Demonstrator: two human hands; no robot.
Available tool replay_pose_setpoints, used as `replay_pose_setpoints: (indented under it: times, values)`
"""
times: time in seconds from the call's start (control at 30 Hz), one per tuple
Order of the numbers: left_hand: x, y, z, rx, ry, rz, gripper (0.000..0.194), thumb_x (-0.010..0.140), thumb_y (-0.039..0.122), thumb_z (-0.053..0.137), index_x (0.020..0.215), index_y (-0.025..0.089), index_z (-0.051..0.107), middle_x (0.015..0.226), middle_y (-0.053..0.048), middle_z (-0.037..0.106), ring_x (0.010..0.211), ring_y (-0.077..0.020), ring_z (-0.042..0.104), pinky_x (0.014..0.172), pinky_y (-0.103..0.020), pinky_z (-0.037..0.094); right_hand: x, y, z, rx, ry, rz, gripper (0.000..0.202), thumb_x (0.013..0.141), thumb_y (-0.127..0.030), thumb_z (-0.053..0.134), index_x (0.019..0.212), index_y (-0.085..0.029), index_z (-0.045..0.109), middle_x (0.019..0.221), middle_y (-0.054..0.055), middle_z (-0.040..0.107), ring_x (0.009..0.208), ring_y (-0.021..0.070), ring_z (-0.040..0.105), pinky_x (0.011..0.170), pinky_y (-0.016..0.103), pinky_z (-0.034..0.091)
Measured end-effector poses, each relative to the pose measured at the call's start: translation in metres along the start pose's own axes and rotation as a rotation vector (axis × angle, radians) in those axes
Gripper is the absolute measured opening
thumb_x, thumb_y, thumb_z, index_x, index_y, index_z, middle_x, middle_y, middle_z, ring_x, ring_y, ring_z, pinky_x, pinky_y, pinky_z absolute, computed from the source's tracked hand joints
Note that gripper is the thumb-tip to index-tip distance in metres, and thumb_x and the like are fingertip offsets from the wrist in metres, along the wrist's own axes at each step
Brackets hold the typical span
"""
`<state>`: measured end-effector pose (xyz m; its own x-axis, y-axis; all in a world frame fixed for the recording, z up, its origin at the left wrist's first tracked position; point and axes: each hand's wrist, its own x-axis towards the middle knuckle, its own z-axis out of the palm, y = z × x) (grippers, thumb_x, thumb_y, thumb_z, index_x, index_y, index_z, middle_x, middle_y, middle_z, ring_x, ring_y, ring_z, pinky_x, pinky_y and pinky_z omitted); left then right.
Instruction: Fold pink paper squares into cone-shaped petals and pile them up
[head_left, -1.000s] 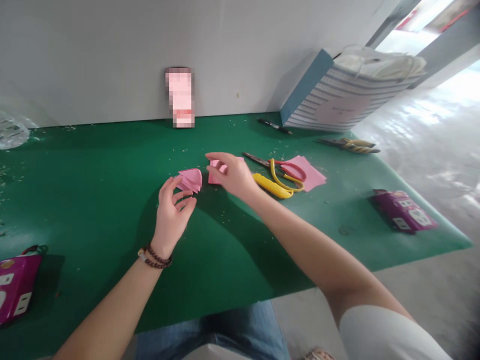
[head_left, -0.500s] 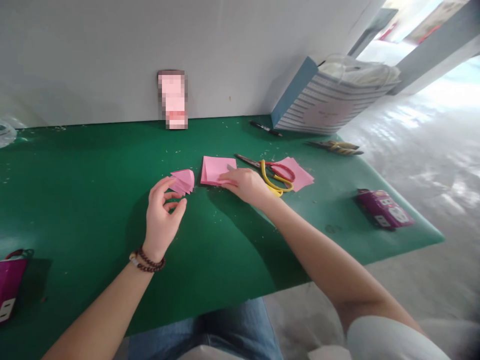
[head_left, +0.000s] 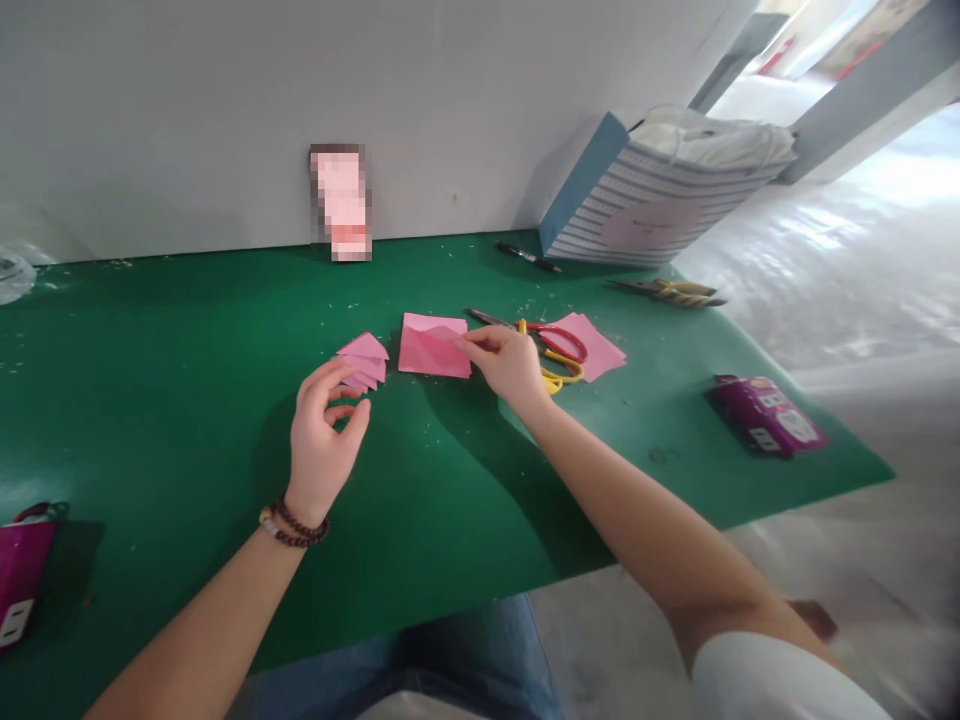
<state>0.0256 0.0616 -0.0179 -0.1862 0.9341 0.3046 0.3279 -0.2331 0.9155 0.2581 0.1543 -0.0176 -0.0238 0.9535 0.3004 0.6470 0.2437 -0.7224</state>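
Observation:
My left hand (head_left: 324, 425) rests on the green table with its thumb apart from its loosely curved fingers. Its fingertips touch a few folded pink paper pieces (head_left: 367, 362), which lie overlapped like a small fan. To the right of them lies a stack of square pink paper (head_left: 420, 330). At the stack's right edge, the thumb and fingers of my right hand (head_left: 506, 365) pinch a pink sheet whose surface bends up a little. Scissors (head_left: 559, 350) with red and yellow handles lie just behind my right hand, partly over more pink paper (head_left: 596, 348).
A phone-like blurred object (head_left: 343, 205) leans on the wall. Behind the scissors are a black pen (head_left: 529, 257), pliers (head_left: 667, 291) and a striped paper bag (head_left: 645, 215). Purple power strips (head_left: 772, 415) (head_left: 22, 580) sit at the right and left of the table (head_left: 420, 520).
My right hand has shifted slightly right and up along the paper stack, and the top sheet now bends at its fingertips. My left hand stays by the folded pieces, which look slightly more spread.

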Motion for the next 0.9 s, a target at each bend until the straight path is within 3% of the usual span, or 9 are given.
replay_pose_setpoints:
  times: [0.13, 0.23, 0.4, 0.47, 0.57, 0.67, 0.73, 0.87, 0.9]
  values:
    - [-0.001, 0.003, -0.001, 0.119, -0.005, 0.123, 0.032, 0.084, 0.019, 0.061, 0.117, 0.021, 0.06, 0.131, -0.01, 0.052, 0.103, -0.0184, 0.063, 0.084, -0.034, 0.059, -0.011, -0.007, -0.007, 0.054, 0.132, 0.035, 0.021, 0.086, -0.035, 0.061, 0.086, -0.017, 0.072, 0.083, 0.006, 0.075, 0.075, 0.0191, 0.07, 0.069, 0.032, 0.056]
    - [0.001, 0.002, -0.003, 0.231, -0.003, 0.179, 0.034, 0.085, 0.019, 0.06, 0.118, 0.021, 0.059, 0.132, -0.011, 0.054, 0.122, -0.0241, 0.055, 0.094, -0.04, 0.054, -0.034, -0.017, -0.014, 0.047, 0.177, -0.068, 0.014, 0.087, -0.031, 0.062, 0.086, -0.02, 0.071, 0.084, 0.004, 0.075, 0.079, 0.0195, 0.071, 0.075, 0.034, 0.057]
    - [0.008, 0.001, -0.006, 0.38, 0.042, 0.223, 0.035, 0.085, 0.016, 0.057, 0.12, 0.022, 0.059, 0.132, -0.011, 0.057, 0.126, -0.027, 0.051, 0.102, -0.047, 0.047, -0.088, -0.032, -0.022, -0.081, -0.076, -0.585, 0.009, 0.089, -0.021, 0.062, 0.088, -0.024, 0.07, 0.089, 0.003, 0.077, 0.093, 0.0205, 0.072, 0.086, 0.038, 0.056]
    - [0.008, 0.004, -0.007, 0.412, 0.032, 0.279, 0.034, 0.086, 0.015, 0.055, 0.119, 0.023, 0.059, 0.129, -0.01, 0.058, 0.125, -0.0266, 0.052, 0.105, -0.048, 0.044, -0.108, -0.036, -0.021, -0.114, -0.177, -0.688, 0.01, 0.089, -0.018, 0.062, 0.093, -0.023, 0.071, 0.099, 0.004, 0.077, 0.097, 0.02, 0.072, 0.084, 0.035, 0.057]
    - [-0.001, 0.015, -0.008, 0.431, -0.132, 0.394, 0.029, 0.086, 0.019, 0.057, 0.115, 0.023, 0.059, 0.12, -0.008, 0.064, 0.118, -0.0255, 0.057, 0.106, -0.046, 0.043, -0.128, -0.039, -0.019, -0.158, -0.261, -0.738, 0.012, 0.091, -0.017, 0.061, 0.099, -0.019, 0.07, 0.104, 0.005, 0.076, 0.099, 0.0202, 0.071, 0.081, 0.033, 0.059]
    - [-0.016, 0.027, -0.008, 0.431, -0.513, 0.394, 0.046, 0.076, 0.04, 0.074, 0.114, 0.022, 0.057, 0.12, -0.009, 0.064, 0.116, -0.0287, 0.058, 0.102, -0.046, 0.047, -0.135, -0.039, -0.016, -0.17, -0.287, -0.728, 0.013, 0.093, -0.02, 0.059, 0.099, -0.018, 0.07, 0.102, 0.006, 0.076, 0.098, 0.0204, 0.071, 0.08, 0.033, 0.06]
    - [-0.025, 0.032, -0.009, 0.446, -0.676, 0.354, 0.056, 0.064, 0.048, 0.083, 0.106, 0.021, 0.058, 0.12, -0.011, 0.064, 0.115, -0.0318, 0.059, 0.098, -0.048, 0.051, -0.136, -0.039, -0.016, -0.151, -0.31, -0.702, 0.014, 0.093, -0.022, 0.058, 0.1, -0.019, 0.07, 0.103, 0.007, 0.076, 0.098, 0.0195, 0.071, 0.083, 0.033, 0.059]
    - [-0.03, 0.034, -0.014, 0.485, -0.777, 0.34, 0.014, 0.077, 0.016, 0.068, 0.083, 0.021, 0.057, 0.113, -0.008, 0.067, 0.115, -0.0278, 0.06, 0.098, -0.045, 0.052, -0.133, -0.033, -0.027, -0.128, -0.348, -0.659, 0.018, 0.092, -0.02, 0.059, 0.107, -0.021, 0.068, 0.111, 0.007, 0.074, 0.106, 0.0198, 0.068, 0.091, 0.036, 0.057]
    - [-0.029, 0.034, -0.016, 0.484, -0.793, 0.338, 0.014, 0.078, 0.009, 0.061, 0.081, 0.021, 0.056, 0.113, -0.007, 0.067, 0.116, -0.0265, 0.06, 0.098, -0.043, 0.052, -0.132, -0.03, -0.031, -0.127, -0.35, -0.65, 0.019, 0.092, -0.019, 0.059, 0.108, -0.022, 0.068, 0.112, 0.008, 0.073, 0.109, 0.0205, 0.067, 0.092, 0.037, 0.057]
